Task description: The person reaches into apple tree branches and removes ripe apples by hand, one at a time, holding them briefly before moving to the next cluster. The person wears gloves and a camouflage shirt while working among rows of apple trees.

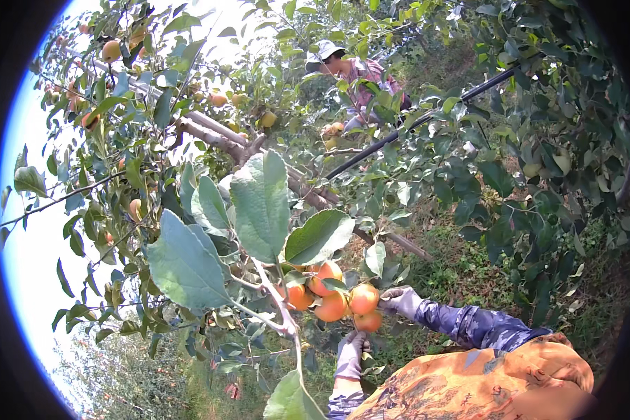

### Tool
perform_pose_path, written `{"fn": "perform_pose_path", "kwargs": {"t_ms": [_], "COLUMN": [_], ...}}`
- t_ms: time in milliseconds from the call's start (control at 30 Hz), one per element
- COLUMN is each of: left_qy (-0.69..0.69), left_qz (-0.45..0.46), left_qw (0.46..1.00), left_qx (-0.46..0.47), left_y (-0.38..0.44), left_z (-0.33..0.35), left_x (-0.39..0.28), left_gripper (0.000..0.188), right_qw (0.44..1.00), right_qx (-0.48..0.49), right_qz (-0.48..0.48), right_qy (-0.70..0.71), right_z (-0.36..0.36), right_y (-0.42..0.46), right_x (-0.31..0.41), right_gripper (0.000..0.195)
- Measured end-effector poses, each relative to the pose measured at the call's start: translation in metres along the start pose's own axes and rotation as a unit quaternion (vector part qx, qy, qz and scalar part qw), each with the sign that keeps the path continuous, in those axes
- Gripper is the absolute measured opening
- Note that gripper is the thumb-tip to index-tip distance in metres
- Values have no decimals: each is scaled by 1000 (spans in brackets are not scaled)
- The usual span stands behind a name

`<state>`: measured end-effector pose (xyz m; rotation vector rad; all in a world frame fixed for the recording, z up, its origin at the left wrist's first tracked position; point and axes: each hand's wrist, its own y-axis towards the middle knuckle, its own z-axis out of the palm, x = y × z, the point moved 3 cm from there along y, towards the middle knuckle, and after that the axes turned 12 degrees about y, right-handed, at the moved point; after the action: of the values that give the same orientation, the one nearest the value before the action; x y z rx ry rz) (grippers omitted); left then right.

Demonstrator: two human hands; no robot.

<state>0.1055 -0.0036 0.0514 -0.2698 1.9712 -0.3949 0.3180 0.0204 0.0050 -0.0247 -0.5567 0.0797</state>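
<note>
A cluster of orange-red apples (pixel 331 306) hangs among leaves in the lower middle of the view. My right hand (pixel 400 302), in a pale work glove, has its fingertips at the right side of one apple (pixel 364 298). Whether anything is pinched between them is unclear. My left hand (pixel 350 350), gloved too, is just under the lowest apple (pixel 368 321) with its fingers bent. Foliage and the hand itself hide what the left fingers touch. Large green leaves (pixel 261 205) on a branch (pixel 273 289) stand close in front of the camera, left of the fruit.
A tree limb (pixel 210 134) slants across the upper middle. Behind it a person (pixel 365 81) in a hat bends among branches, near more apples (pixel 332 131). A dark pole or pipe (pixel 388 139) runs diagonally. Dense foliage (pixel 546 173) fills the right; grass (pixel 467 268) covers the ground.
</note>
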Motion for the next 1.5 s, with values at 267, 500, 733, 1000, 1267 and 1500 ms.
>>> {"fn": "perform_pose_path", "kwargs": {"t_ms": [267, 500, 733, 1000, 1267, 1500], "left_qy": [28, 43, 95, 401, 286, 234], "left_qz": [-17, 13, 90, 374, 581, 498], "left_qw": [999, 999, 991, 812, 658, 766], "left_qx": [-36, -21, 7, -199, -384, -333], "left_y": [-4, -8, -16, -36, -97, -80], "left_z": [4, 24, 26, 19, -7, 0], "left_x": [11, -10, -24, -47, -182, -218], "left_gripper": [17, 19, 16, 27, 28, 21], "right_qw": [716, 686, 656, 404, 562, 596], "right_qx": [214, 252, 317, 346, 326, 325], "right_qz": [-151, -72, -394, -334, -323, -226], "right_qy": [-647, -679, -561, -778, -688, -698], "right_z": [-31, -9, 148, 210, 206, 205], "right_y": [9, -13, -15, 16, 11, 8], "right_x": [-5, 59, 203, 207, 191, 195], "right_gripper": [23, 35, 42, 36, 19, 25]}}
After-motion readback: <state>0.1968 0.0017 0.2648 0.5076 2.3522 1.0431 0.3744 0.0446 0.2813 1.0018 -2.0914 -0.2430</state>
